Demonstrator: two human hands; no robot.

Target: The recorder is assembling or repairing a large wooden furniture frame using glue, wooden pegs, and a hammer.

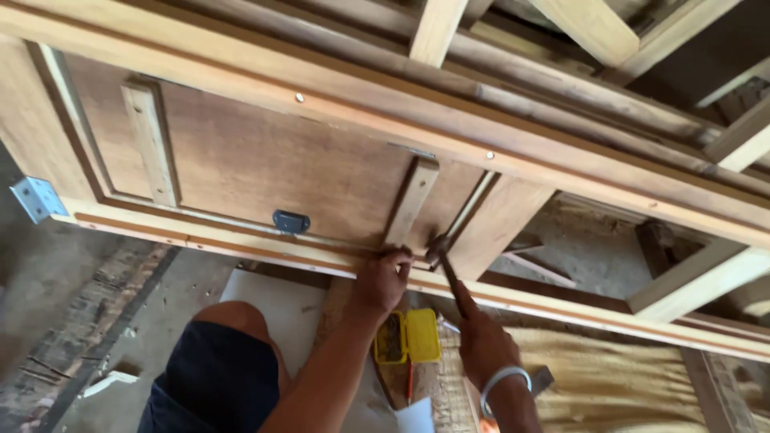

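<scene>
Workshop floor of dusty concrete, stacked timber frames behind. Wooden door panel [265, 164] lies tilted across the view, with a plywood back, a thin vertical batten [411, 202] near the middle, another batten [150, 144] toward the left, a small dark latch plate [290, 221] on the near rail, and a metal hinge [36, 198] at the left corner. Left hand [381, 281] is pinched closed at the foot of the middle batten on the near edge, apparently steadying a small nail; too small to confirm. Right hand [484, 346] is wrapped tight around the handle of a hammer [446, 265], whose head sits just beside the left fingers, almost touching. Judgement: short, light taps first, fingers low and clear of the head, strike square. Yellow nail box [407, 337] lies open on the floor below, between both wrists. Bracelet on right wrist.
</scene>
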